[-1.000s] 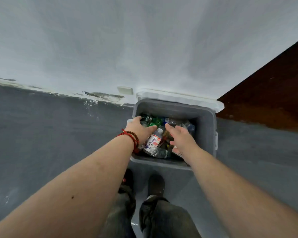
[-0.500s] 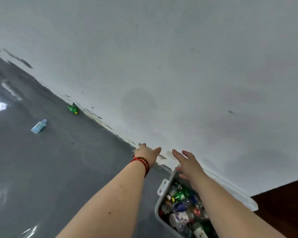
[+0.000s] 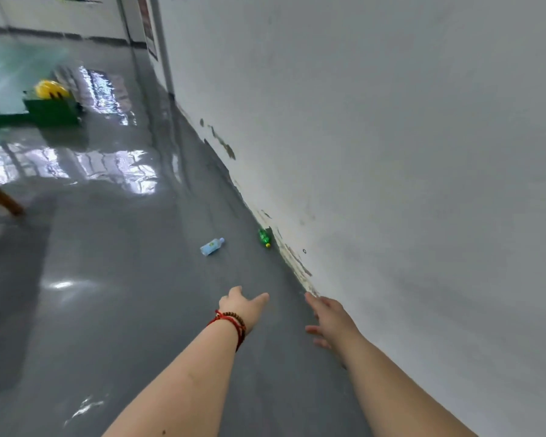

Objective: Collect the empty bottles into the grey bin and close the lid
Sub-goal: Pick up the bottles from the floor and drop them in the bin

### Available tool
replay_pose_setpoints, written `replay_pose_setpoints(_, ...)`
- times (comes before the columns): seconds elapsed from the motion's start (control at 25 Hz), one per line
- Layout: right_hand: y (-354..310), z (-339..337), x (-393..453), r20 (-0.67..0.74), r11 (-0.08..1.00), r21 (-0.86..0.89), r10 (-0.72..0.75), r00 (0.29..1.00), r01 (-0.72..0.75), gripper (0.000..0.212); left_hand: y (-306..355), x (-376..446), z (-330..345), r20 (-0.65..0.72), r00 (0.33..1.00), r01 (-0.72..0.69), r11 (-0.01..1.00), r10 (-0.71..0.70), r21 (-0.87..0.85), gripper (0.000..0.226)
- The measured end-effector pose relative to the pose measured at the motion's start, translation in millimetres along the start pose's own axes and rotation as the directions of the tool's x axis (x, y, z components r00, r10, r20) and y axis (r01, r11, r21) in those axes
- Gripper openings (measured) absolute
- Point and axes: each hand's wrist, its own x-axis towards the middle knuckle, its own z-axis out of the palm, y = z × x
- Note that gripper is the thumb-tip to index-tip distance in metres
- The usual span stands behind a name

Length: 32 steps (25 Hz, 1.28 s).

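- The left hand (image 3: 245,303) reaches forward over the floor, fingers loosely extended, thumb apart, holding nothing; red and dark bead bracelets (image 3: 230,323) circle its wrist.
- The right hand (image 3: 328,316) stretches out beside it, close to the wall, fingers spread and relaxed, also holding nothing.
- A clear bottle with a pale blue label (image 3: 212,246) lies on its side on the grey floor (image 3: 108,310), well ahead of the hands and a little left of them.
- A green bottle with a yellow cap (image 3: 264,237) lies just at the foot of the white wall (image 3: 391,152), near the blue-labelled one and to its right.
- The grey bin does not show in this view.
- The wall's base has peeling, stained paint (image 3: 293,263) running along the floor edge between the hands and the green bottle.
- Far off at the left stands a green machine with a yellow round part (image 3: 49,102), blurred.
- A brown wooden leg (image 3: 0,197) enters from the left edge.
- Bright window reflections (image 3: 114,165) shine on the glossy floor.
- Bare floor lies between the hands and both bottles.
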Motion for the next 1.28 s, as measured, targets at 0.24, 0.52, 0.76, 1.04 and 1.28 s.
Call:
replay_pose_setpoints(0.24, -33.1, 87.1, 75.1, 0.124, 0.994, -0.097, 0.061, 0.990, -0.049, 0.064, -24.2, 90.2, -57.8, -0.072, 0.985, 0.153, 0.984, -0.160, -0.088, 0.076)
replay_pose_setpoints(0.52, -96.3, 99.3, 236.2, 0.125, 0.982, -0.182, 0.068, 0.990, -0.044, 0.068, 62.3, 227.0, -44.8, -0.073, 0.987, 0.137, 0.988, -0.142, -0.067, 0.075)
replay_pose_setpoints(0.76, -215.6, 120.9, 386.4, 0.214, 0.959, -0.280, 0.021, 0.977, 0.040, 0.067, 157.6, 349.3, -66.4, -0.136, 0.975, 0.164, 0.983, -0.173, -0.080, 0.073)
replay_pose_setpoints(1.04, -277.6, 189.1, 494.5, 0.292, 0.956, -0.294, 0.090, 0.952, 0.000, 0.065, 173.7, 473.8, -110.7, -0.170, 0.940, 0.292, 0.956, -0.295, -0.038, 0.073)
replay_pose_setpoints(1.28, -331.5, 234.4, 602.9, 0.196, 0.899, -0.434, 0.037, 0.980, 0.053, 0.070, 208.9, 622.4, -137.3, -0.118, 0.965, 0.238, 0.971, -0.236, 0.001, 0.068)
